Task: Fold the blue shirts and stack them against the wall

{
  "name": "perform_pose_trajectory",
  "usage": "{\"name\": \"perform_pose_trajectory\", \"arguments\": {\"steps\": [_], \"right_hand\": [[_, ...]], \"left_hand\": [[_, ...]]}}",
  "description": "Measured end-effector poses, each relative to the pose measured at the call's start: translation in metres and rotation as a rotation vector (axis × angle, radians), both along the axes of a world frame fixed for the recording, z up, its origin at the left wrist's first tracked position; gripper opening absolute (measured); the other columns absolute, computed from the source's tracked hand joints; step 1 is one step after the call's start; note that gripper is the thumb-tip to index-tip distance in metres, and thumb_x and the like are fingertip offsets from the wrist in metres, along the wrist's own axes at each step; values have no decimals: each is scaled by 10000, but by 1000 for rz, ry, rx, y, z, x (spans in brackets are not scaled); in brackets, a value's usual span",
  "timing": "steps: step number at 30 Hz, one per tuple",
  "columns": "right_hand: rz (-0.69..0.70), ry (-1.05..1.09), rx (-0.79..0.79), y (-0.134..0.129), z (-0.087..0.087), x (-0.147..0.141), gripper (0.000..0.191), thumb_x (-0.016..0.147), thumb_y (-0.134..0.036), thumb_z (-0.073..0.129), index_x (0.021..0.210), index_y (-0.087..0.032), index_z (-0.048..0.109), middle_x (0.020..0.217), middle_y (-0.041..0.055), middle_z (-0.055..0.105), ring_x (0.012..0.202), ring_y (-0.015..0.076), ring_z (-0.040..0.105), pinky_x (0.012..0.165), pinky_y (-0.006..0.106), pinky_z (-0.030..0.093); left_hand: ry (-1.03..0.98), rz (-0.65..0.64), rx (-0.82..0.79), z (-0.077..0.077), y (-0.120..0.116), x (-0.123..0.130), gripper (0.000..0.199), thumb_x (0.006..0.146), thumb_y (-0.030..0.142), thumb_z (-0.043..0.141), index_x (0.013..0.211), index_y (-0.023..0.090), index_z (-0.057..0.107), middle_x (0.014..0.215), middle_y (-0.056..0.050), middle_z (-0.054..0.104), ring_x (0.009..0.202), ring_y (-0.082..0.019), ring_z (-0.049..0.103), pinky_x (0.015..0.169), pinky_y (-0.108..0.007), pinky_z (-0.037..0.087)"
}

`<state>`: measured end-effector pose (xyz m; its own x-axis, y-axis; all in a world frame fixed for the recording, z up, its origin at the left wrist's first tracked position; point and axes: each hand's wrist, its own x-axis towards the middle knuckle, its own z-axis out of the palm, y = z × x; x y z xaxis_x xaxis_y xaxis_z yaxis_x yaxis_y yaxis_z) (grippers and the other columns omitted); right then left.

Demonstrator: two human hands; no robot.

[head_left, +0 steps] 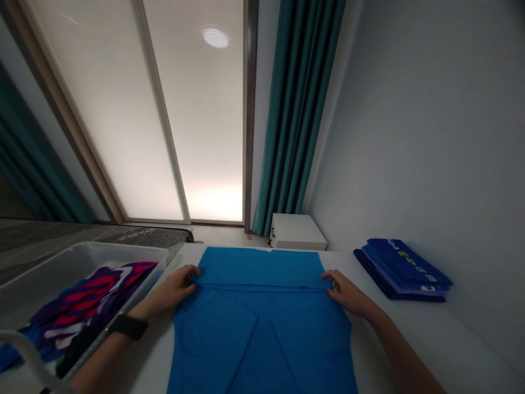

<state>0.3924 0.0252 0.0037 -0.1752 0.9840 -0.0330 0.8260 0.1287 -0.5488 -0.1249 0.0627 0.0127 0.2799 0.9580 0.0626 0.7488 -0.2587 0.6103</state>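
Note:
A plain blue T-shirt (262, 339) lies spread on the white table, its sleeves tucked in across the body. A straight double crease runs across it near its far end. My left hand (180, 284), with a dark band on the wrist, pinches the shirt's left edge at this crease. At the opposite edge, my right hand (346, 293) has its thumb and fingertips curled around the cloth at the same height. The near end of the shirt runs out of view at the bottom.
A clear plastic bin (123, 251) with crumpled purple, red and blue clothes (94, 295) stands at left. On the table's right side is a stack of folded blue garments (404, 268). Beyond the white table (385, 339) are a white cabinet (297, 230) and teal curtain (301, 109).

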Motion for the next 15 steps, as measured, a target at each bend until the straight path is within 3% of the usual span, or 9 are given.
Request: {"name": "perform_pose_trajectory", "arguments": {"steps": [4, 8, 11, 15], "right_hand": [[-66, -43, 79, 0, -8, -5, 159, 810, -220, 479, 942, -216, 567, 963, 58, 551, 854, 206, 540, 796, 330, 438], [-96, -24, 174, 2, -22, -5, 149, 858, -277, 426, 900, -214, 555, 936, 67, 570, 791, 201, 539, 772, 342, 437], [-81, 4, 226, 3, -28, -2, 197, 886, -326, 384, 873, -217, 548, 891, 60, 578, 741, 193, 530, 746, 341, 436], [-68, 0, 214, 2, -23, 0, 209, 883, -331, 386, 854, -219, 560, 872, 58, 590, 729, 189, 536, 723, 329, 444]], "left_hand": [[-4, 29, 63, -3, -7, 2, 267, 779, 405, 498, 908, 210, 628, 905, -56, 619, 770, -218, 585, 720, -319, 463], [-13, 73, 120, -5, -10, 4, 281, 811, 452, 480, 822, 208, 619, 878, -68, 620, 778, -230, 585, 739, -336, 467], [-7, 63, 131, -6, -10, 3, 263, 784, 410, 496, 884, 202, 623, 835, -56, 608, 757, -231, 580, 735, -348, 473], [-3, 39, 113, -6, -8, 2, 330, 765, 372, 494, 995, 183, 635, 871, -58, 601, 771, -224, 585, 732, -343, 482]]}}
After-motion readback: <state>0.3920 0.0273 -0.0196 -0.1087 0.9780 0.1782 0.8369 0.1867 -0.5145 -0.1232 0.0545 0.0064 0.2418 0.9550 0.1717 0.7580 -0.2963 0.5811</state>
